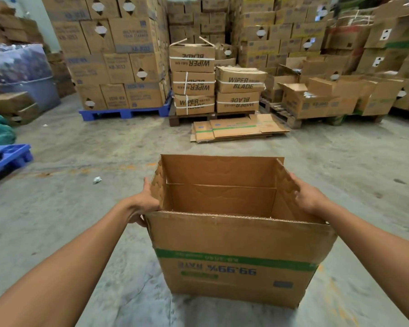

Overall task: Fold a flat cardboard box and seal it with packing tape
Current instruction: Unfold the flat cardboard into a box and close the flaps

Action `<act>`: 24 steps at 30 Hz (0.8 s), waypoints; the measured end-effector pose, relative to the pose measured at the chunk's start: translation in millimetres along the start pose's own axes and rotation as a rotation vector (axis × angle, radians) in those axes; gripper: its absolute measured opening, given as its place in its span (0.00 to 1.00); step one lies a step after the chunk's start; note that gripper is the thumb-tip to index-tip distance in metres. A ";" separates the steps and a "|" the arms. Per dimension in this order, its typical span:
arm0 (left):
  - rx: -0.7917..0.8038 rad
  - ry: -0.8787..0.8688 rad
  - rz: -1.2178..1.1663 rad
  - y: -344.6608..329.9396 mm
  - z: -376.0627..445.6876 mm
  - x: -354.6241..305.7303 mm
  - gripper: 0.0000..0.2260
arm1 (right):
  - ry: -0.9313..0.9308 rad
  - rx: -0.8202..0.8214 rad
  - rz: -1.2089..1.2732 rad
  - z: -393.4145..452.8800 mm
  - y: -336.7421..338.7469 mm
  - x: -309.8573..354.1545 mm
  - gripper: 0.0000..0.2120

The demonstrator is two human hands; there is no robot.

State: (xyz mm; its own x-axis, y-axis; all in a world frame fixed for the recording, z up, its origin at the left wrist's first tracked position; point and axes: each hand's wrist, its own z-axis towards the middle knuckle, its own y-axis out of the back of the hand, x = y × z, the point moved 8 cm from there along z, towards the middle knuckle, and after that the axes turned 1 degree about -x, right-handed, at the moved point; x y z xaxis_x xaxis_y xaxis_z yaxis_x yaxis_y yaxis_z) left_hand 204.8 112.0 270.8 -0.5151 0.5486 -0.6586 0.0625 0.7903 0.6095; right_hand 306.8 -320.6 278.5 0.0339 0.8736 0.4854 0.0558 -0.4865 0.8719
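Note:
A brown cardboard box (236, 260) with a green stripe and upside-down print stands opened up in front of me, its top flaps upright and its inside hollow. My left hand (145, 202) grips the box's left side flap near the near-left corner, thumb on the outside. My right hand (308, 197) lies against the right side flap, fingers spread along its outer face. No packing tape is in sight.
A pile of flat cardboard boxes (239, 129) lies on the concrete floor ahead. Behind it stand pallets of stacked cartons (194, 79). A blue pallet (125, 112) sits at the left, another blue pallet (7, 159) at the far left edge.

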 end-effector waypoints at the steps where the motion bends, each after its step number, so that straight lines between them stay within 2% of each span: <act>1: -0.002 -0.010 0.014 1.2 -1.4 2.9 0.50 | -0.014 -0.009 -0.004 2.4 0.3 0.1 0.32; 6: 0.062 -0.087 0.014 -1.0 -5.9 11.8 0.52 | -0.072 -0.008 -0.023 11.5 -9.7 6.8 0.37; 9: 0.169 -0.093 -0.029 -5.7 -9.8 13.3 0.57 | -0.074 -0.011 -0.010 13.8 -8.4 8.6 0.36; 12: 0.249 -0.087 0.006 -18.3 -11.7 9.6 0.63 | -0.101 -0.015 0.115 12.8 1.0 2.9 0.34; 15: 0.079 -0.095 0.098 -19.0 -3.4 -1.1 0.59 | -0.095 -0.009 0.206 8.6 0.8 -4.1 0.34; 16: 0.069 -0.096 0.126 -19.8 -0.2 -3.8 0.58 | -0.076 -0.014 0.213 7.4 -0.9 -3.9 0.33; 20: 0.255 -0.015 0.327 -28.5 -0.5 -10.4 0.57 | -0.047 -0.013 0.205 2.7 -11.9 1.9 0.28; 24: 0.291 -0.015 0.349 -42.9 -4.7 -30.4 0.50 | -0.023 0.193 0.170 -6.3 -34.8 14.7 0.32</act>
State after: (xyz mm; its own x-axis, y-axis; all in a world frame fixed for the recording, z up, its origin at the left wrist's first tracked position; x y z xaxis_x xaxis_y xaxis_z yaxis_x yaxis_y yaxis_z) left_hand 213.8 60.2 266.8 -0.4083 0.7979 -0.4435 0.4687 0.6001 0.6482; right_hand 299.1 -290.9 255.7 0.0811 0.7800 0.6205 0.2363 -0.6199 0.7483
